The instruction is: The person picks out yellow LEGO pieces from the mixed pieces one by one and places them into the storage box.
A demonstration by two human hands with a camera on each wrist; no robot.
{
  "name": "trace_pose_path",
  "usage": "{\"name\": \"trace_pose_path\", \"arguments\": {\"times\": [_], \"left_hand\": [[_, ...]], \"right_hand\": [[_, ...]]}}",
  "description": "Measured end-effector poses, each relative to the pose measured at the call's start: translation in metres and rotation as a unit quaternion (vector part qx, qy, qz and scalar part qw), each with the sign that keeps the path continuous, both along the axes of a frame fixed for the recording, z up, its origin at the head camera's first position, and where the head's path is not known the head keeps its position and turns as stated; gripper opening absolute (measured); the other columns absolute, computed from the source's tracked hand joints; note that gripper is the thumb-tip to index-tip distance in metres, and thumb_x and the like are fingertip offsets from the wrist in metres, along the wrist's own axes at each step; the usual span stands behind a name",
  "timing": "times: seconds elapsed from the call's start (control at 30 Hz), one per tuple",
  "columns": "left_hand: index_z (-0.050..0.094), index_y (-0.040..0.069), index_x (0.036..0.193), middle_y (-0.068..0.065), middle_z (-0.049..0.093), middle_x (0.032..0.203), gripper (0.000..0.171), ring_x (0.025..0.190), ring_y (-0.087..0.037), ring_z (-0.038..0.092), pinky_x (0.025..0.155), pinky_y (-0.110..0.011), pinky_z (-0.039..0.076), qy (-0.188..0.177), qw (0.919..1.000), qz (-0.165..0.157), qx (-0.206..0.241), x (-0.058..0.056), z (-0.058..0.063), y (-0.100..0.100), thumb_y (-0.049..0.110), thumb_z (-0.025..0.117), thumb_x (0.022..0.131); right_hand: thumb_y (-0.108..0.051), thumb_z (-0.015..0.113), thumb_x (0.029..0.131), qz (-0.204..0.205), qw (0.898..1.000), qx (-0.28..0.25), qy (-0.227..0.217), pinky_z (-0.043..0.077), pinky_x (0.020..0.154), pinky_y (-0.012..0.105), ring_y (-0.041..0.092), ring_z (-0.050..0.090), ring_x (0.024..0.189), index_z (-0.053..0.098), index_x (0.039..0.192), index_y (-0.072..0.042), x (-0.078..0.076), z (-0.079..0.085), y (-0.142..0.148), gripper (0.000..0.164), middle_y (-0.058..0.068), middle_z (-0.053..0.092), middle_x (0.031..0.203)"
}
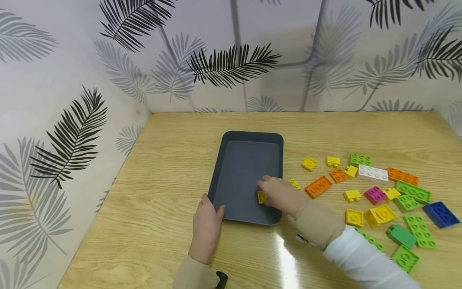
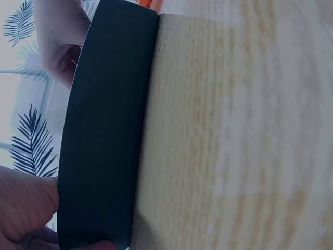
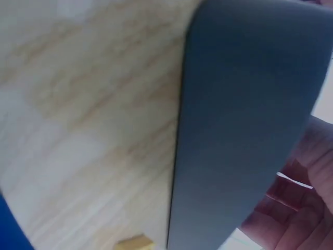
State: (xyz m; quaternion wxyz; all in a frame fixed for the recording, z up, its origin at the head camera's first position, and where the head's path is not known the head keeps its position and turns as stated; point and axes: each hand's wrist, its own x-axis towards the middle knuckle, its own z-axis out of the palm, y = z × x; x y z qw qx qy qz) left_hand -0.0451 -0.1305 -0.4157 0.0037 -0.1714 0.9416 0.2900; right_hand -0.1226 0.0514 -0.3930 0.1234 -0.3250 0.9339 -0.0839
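A dark grey rectangular tray (image 1: 249,150) lies on the wooden table. My left hand (image 1: 206,224) holds its near left corner, the thumb over the rim and the other fingers along the outer wall. Over the tray's right side reaches my right hand (image 1: 283,195), its fingers bent around a yellow toy brick (image 1: 262,197) low inside the tray. Part of that brick is covered by the hand. In the left wrist view the tray's outer wall (image 2: 104,125) fills the middle. From the right wrist, the tray's side wall (image 3: 244,125) hides the brick, and curled fingers (image 3: 296,224) show beyond it.
Right of the tray lie many loose toy bricks, among them an orange brick (image 1: 318,187), a small yellow brick (image 1: 294,184), a white brick (image 1: 373,173), a magenta brick (image 1: 375,195) and a blue brick (image 1: 441,214). A leaf-patterned curtain (image 1: 231,92) hangs behind the table.
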Motion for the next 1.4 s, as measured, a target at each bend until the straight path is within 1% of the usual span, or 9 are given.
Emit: {"name": "trace_pose_path", "arguments": {"times": [0.27, 0.43, 0.53, 0.73, 0.8, 0.93, 1.13, 1.27, 1.4], "left_hand": [[0.031, -0.016, 0.126, -0.034, 0.052, 0.113, 0.065, 0.097, -0.044, 0.056, 0.08, -0.049, 0.05, 0.002, 1.0, -0.001, 0.001, 0.001, 0.0, 0.001, 0.021, 0.06, 0.081], [0.031, -0.015, 0.126, -0.034, 0.052, 0.112, 0.065, 0.096, -0.044, 0.056, 0.079, -0.049, 0.05, 0.001, 1.0, -0.002, 0.003, 0.0, 0.001, 0.002, 0.02, 0.06, 0.081], [0.03, -0.015, 0.126, -0.034, 0.052, 0.112, 0.064, 0.096, -0.044, 0.056, 0.079, -0.049, 0.05, -0.002, 1.0, -0.005, 0.006, 0.0, 0.003, 0.002, 0.02, 0.06, 0.082], [0.03, -0.015, 0.126, -0.034, 0.052, 0.111, 0.064, 0.096, -0.043, 0.056, 0.08, -0.048, 0.05, 0.002, 1.0, -0.006, 0.007, 0.0, 0.004, 0.002, 0.02, 0.06, 0.082], [0.03, -0.015, 0.126, -0.034, 0.052, 0.111, 0.063, 0.097, -0.043, 0.056, 0.08, -0.048, 0.05, 0.002, 1.0, -0.006, 0.005, 0.0, 0.003, 0.002, 0.02, 0.059, 0.082], [0.03, -0.015, 0.126, -0.034, 0.052, 0.112, 0.063, 0.098, -0.043, 0.056, 0.081, -0.048, 0.05, 0.0, 1.0, -0.006, 0.003, 0.001, 0.002, 0.002, 0.02, 0.059, 0.082], [0.031, -0.016, 0.125, -0.035, 0.053, 0.11, 0.063, 0.097, -0.043, 0.056, 0.079, -0.049, 0.05, 0.003, 1.0, -0.008, 0.001, 0.001, 0.001, 0.003, 0.02, 0.06, 0.081], [0.03, -0.016, 0.126, -0.035, 0.052, 0.113, 0.064, 0.1, -0.043, 0.055, 0.082, -0.049, 0.049, 0.001, 1.0, -0.006, 0.003, 0.001, 0.001, 0.002, 0.019, 0.059, 0.081], [0.029, -0.016, 0.126, -0.036, 0.051, 0.114, 0.065, 0.102, -0.044, 0.054, 0.084, -0.049, 0.049, 0.002, 1.0, -0.006, 0.003, 0.001, 0.001, 0.003, 0.019, 0.059, 0.081]], "right_hand": [[-0.011, 0.067, 0.074, -0.011, 1.0, 0.008, 0.015, 0.053, 0.076, 0.032, 0.022, 0.058, 0.087, 0.056, 0.11, 0.002, -0.001, 0.015, 0.014, 0.04, 0.015, 0.058, 0.102], [-0.011, 0.068, 0.073, -0.02, 0.999, 0.018, 0.028, 0.052, 0.077, 0.032, 0.023, 0.058, 0.088, 0.056, 0.111, 0.003, -0.003, 0.021, 0.024, 0.042, 0.016, 0.057, 0.102], [-0.009, 0.068, 0.073, -0.03, 0.999, 0.019, 0.025, 0.052, 0.077, 0.033, 0.024, 0.059, 0.089, 0.055, 0.11, 0.003, -0.004, 0.025, 0.031, 0.041, 0.018, 0.057, 0.105], [-0.008, 0.067, 0.073, -0.057, 0.998, 0.023, 0.019, 0.052, 0.081, 0.037, 0.029, 0.059, 0.097, 0.054, 0.113, 0.002, -0.006, 0.029, 0.044, 0.043, 0.023, 0.056, 0.115], [-0.007, 0.067, 0.073, -0.067, 0.997, 0.027, 0.016, 0.052, 0.081, 0.037, 0.029, 0.059, 0.096, 0.055, 0.113, 0.002, -0.006, 0.029, 0.047, 0.043, 0.022, 0.056, 0.115], [-0.008, 0.067, 0.073, -0.078, 0.996, 0.036, 0.025, 0.053, 0.076, 0.035, 0.027, 0.06, 0.092, 0.056, 0.11, 0.002, -0.006, 0.029, 0.054, 0.04, 0.02, 0.058, 0.11], [-0.011, 0.07, 0.071, -0.077, 0.995, 0.047, 0.032, 0.054, 0.071, 0.034, 0.025, 0.06, 0.084, 0.057, 0.108, 0.002, -0.006, 0.025, 0.064, 0.042, 0.019, 0.06, 0.103], [-0.01, 0.071, 0.07, -0.071, 0.996, 0.045, 0.036, 0.053, 0.069, 0.033, 0.024, 0.059, 0.079, 0.057, 0.107, 0.002, -0.006, 0.022, 0.069, 0.042, 0.019, 0.06, 0.1], [-0.011, 0.07, 0.07, -0.076, 0.995, 0.052, 0.024, 0.053, 0.07, 0.033, 0.024, 0.059, 0.08, 0.056, 0.109, 0.002, -0.007, 0.019, 0.073, 0.043, 0.019, 0.06, 0.101]]}}
